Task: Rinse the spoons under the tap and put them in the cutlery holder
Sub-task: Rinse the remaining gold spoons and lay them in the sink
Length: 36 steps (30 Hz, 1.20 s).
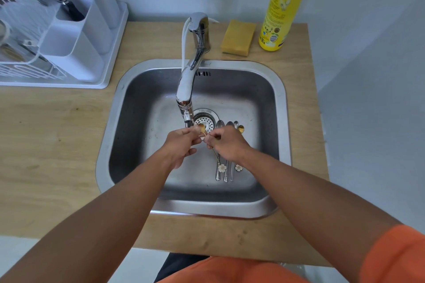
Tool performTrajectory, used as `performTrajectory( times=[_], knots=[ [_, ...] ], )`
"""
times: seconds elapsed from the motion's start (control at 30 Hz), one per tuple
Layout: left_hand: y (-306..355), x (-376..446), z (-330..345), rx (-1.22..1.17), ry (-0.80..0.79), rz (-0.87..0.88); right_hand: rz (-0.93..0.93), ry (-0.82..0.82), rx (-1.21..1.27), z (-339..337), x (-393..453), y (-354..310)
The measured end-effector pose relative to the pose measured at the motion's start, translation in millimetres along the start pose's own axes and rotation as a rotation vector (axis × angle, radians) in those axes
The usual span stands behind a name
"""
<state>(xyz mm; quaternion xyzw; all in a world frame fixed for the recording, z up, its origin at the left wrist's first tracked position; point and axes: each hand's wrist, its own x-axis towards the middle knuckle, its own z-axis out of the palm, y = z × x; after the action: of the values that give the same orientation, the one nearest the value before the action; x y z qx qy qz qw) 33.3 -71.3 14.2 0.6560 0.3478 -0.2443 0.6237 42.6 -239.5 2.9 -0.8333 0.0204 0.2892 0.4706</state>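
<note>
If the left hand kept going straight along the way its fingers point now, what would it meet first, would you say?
Probably the right hand: the left hand points across at it over the gold spoon both pinch, though depth is unclear.

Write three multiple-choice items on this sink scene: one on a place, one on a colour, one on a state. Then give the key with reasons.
1. Where does the sponge lie?
A. in the sink
B. on the counter between tap and bottle
C. in the rack

2. What colour is the bottle?
A. yellow
B. blue
C. red

3. What is the right hand doing?
A. resting flat on the counter
B. turning the tap
C. pinching the gold spoon

Key: B, it sits on the counter right of the tap; A, its body is yellow; C, its fingers pinch the handle of the gold spoon, whose bowl the left hand touches.
</note>
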Motion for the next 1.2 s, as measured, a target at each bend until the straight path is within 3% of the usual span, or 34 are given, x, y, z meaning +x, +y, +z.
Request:
performTrajectory(
  times=[0.23, 0.57, 0.67, 1.0, 1.2],
  knots=[
    [1.8, -3.5, -12.4, -0.052, -0.075, -0.022, -0.135, -0.003, -0.121, -2.1, -0.5, -0.6],
    [18.5, -7.6, 2.0, -0.120, 0.053, -0.088, -0.245, 0.037, -0.182, -2.3, -4.6, -7.3],
    [19.2, -11.4, 2.6, -0.120, 0.044, -0.070, -0.251, 0.048, -0.173, -1.5, -3.4, -6.1],
    [3.9, -8.6, -8.9, -0.220, -0.219, -0.063, -0.225, 0.041, -0.109, -0.3, -5.7, -4.5],
    [3.9, -9.1, -13.5, -0.080, -0.158, 0.006, -0.168, 0.049, -0.025, 1.0, -7.2, -4.8]
  ],
)
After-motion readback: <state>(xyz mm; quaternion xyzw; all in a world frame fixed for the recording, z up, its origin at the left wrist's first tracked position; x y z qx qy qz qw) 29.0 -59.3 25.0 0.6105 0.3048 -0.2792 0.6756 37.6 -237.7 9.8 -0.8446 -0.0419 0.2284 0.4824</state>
